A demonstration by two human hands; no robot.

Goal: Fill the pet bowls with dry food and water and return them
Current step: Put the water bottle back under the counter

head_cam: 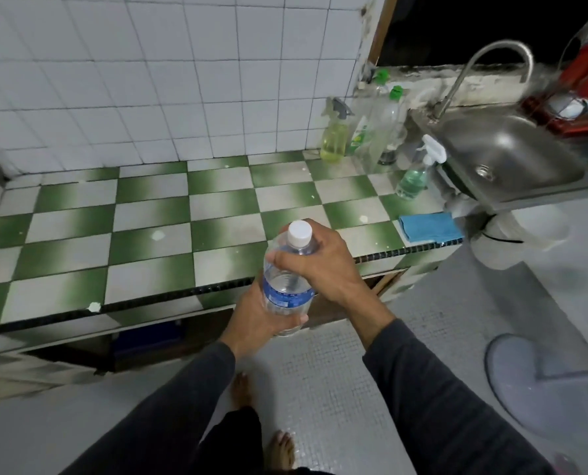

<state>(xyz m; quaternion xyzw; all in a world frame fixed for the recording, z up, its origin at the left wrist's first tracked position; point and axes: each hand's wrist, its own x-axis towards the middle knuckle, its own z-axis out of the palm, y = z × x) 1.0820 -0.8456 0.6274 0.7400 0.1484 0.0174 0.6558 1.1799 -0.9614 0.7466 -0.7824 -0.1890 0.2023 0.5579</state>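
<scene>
One water bottle [287, 279], clear plastic, white screw cap on, blue label band around the lower body; contents clear. Long axis near upright, cap end tilted slightly toward 1 o'clock, base toward 7 o'clock. Position: held in the air at the centre of the view, over the front edge of the bench [114, 234], not touching it.

Left hand [258, 317]: at 6 o'clock of the bottle, cupping the base and lower body, fingers wrapped closed around it.

Right hand [320, 265]: at 3 o'clock of the bottle, fingers clamped over the shoulder and neck just below the cap, thumb across the front.

Both sleeves dark grey, long.

Bench: green-and-white checkered tile top, white tiled wall behind at 12 o'clock.

Blue cloth [429, 228]: folded, lying flat on the bench at 2 o'clock of the bottle, near the bench's right end.

Spray bottles and detergent bottles [371, 132]: several, standing upright in a cluster at the back right corner of the bench, at 1 o'clock; two have green caps.

Steel sink [508, 156] with curved faucet [491, 63]: at 2 o'clock, just beside the bench's right end.

Floor [337, 371]: small grey mosaic tile; two bare feet at 6 o'clock.
</scene>
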